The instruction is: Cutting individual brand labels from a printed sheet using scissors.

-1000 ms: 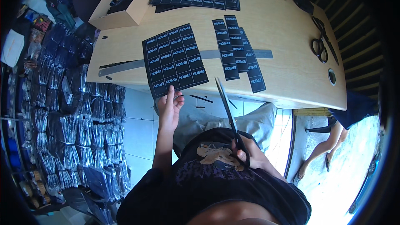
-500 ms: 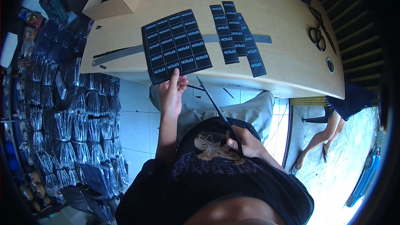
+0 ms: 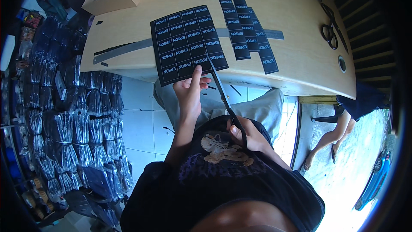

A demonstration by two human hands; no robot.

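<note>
The big black sheet with thin white lines (image 3: 182, 38) looks smooth and not very shiny, like paper or thin plastic; it is hard to tell which. The three long black strips (image 3: 238, 30) look the same. The long thin black-handled scissors (image 3: 222, 91) have grey metal blades. The long flat grey ruler (image 3: 128, 51) is smooth metal. The pale brown table (image 3: 296, 15) has a smooth wood look. The open brown box (image 3: 122, 3) is dull cardboard. Clear, crinkly, very shiny plastic covers the dark bundles (image 3: 64, 133). The black shirt (image 3: 214, 184) is soft, dull cloth.
</note>
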